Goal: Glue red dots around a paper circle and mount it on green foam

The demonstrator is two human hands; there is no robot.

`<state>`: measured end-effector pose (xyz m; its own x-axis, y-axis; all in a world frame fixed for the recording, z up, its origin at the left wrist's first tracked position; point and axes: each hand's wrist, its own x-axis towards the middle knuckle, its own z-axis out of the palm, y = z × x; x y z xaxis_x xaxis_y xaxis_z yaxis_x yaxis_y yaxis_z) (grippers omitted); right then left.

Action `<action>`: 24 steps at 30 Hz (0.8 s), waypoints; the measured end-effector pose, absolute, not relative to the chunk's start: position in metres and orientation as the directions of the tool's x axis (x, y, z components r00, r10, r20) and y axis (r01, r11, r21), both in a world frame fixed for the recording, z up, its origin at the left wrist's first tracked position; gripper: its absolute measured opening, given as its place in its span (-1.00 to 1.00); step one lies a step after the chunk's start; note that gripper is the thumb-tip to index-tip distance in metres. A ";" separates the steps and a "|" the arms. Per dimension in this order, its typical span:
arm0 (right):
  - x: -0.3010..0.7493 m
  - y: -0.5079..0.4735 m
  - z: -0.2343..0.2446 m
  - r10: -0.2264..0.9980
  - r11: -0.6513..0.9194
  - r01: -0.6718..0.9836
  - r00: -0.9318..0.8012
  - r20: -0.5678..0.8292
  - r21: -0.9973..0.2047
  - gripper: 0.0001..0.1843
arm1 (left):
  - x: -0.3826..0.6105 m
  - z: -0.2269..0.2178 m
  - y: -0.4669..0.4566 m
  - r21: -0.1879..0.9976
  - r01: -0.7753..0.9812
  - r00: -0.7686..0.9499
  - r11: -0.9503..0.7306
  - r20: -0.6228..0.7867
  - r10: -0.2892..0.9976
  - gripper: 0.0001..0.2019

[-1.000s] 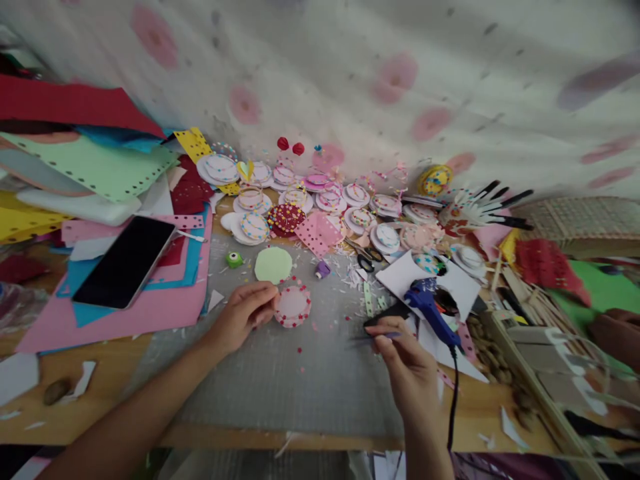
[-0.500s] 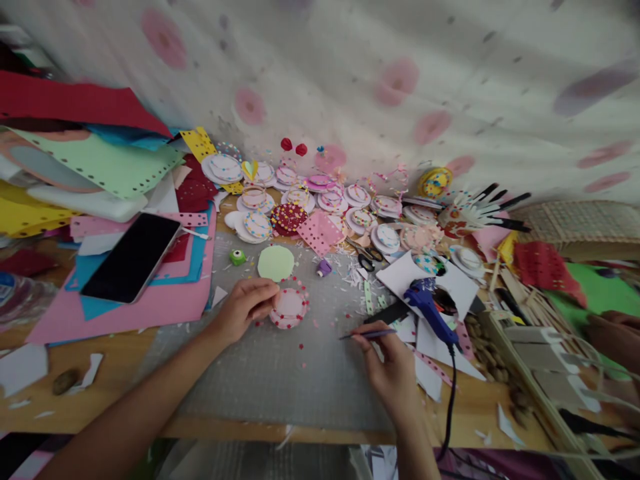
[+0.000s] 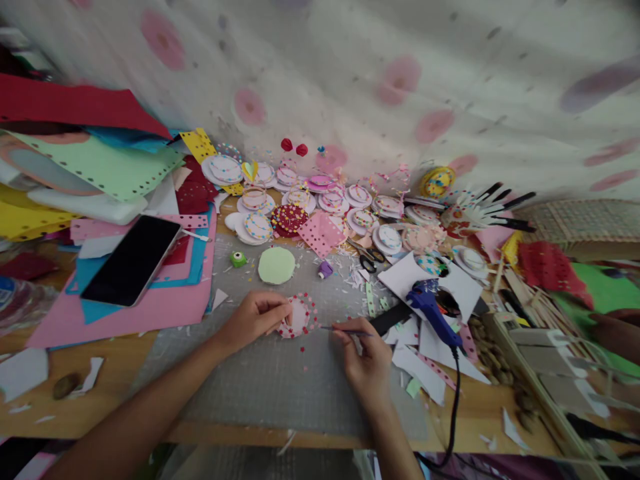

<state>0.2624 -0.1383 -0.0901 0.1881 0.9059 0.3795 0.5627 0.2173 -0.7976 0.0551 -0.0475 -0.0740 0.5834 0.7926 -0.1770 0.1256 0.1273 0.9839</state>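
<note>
My left hand [image 3: 264,316] pinches the left edge of a round pink paper piece [image 3: 299,315] rimmed with small red and pink dots. In my right hand [image 3: 364,357], a thin dark pointed tool [image 3: 353,331] lies between fingers and thumb; its exact kind does not show. The tool's tip points left, close to the dotted rim; I cannot tell whether it touches. Both hands are over the grey cutting mat [image 3: 250,393]. A pale green paper disc [image 3: 277,265] lies just beyond my left hand. A loose red dot [image 3: 303,349] rests on the mat in front of the pink piece.
Decorated paper discs [image 3: 257,227] line the back. Scissors [image 3: 369,257] and a blue glue gun [image 3: 431,310] lie right, its cord crossing the table edge. A phone [image 3: 131,261] lies on coloured sheets at left. Another person's hand [image 3: 617,333] shows at far right.
My left hand has moved slightly right and toward me with the pink piece. My right hand has shifted left, bringing the tool's tip near the piece's rim.
</note>
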 end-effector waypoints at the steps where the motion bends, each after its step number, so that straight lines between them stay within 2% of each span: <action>1: 0.262 -0.139 -0.087 0.893 0.224 0.535 0.221 0.391 -0.814 -0.89 | 0.056 -0.073 -0.048 0.982 0.167 0.565 0.085 -0.166 0.808 -0.62; 3: 0.262 -0.140 -0.078 0.861 0.256 0.469 0.286 0.420 -0.845 -0.90 | 0.058 -0.072 -0.049 0.969 0.248 0.492 -0.019 -0.109 0.864 -0.62; 6: 0.259 -0.143 -0.064 0.816 0.343 0.387 0.329 0.476 -0.856 -0.85 | 0.059 -0.069 -0.051 0.927 0.338 0.295 -0.163 0.060 0.954 -0.64; 8: 0.254 -0.145 -0.057 0.796 0.391 0.359 0.330 0.507 -0.847 -0.81 | 0.057 -0.066 -0.053 0.903 0.366 0.158 -0.224 0.177 0.971 -0.67; 10: 0.248 -0.145 -0.051 0.785 0.420 0.347 0.325 0.528 -0.838 -0.80 | 0.053 -0.063 -0.056 0.893 0.356 0.111 -0.275 0.251 0.961 -0.72; 17: 0.226 -0.140 -0.039 0.792 0.504 0.305 0.212 0.573 -0.808 -0.76 | 0.043 -0.058 -0.069 0.880 0.231 0.467 -0.415 0.273 0.841 -0.79; 24: 0.217 -0.137 -0.037 0.801 0.533 0.287 0.134 0.584 -0.796 -0.71 | 0.046 -0.061 -0.068 0.898 0.141 0.470 -0.418 0.311 0.826 -0.86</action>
<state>0.2174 -0.1365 -0.0368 0.1338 0.8006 0.5841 0.2873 0.5327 -0.7960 0.0464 -0.0683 -0.0606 0.4702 0.8261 0.3106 0.1408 -0.4177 0.8976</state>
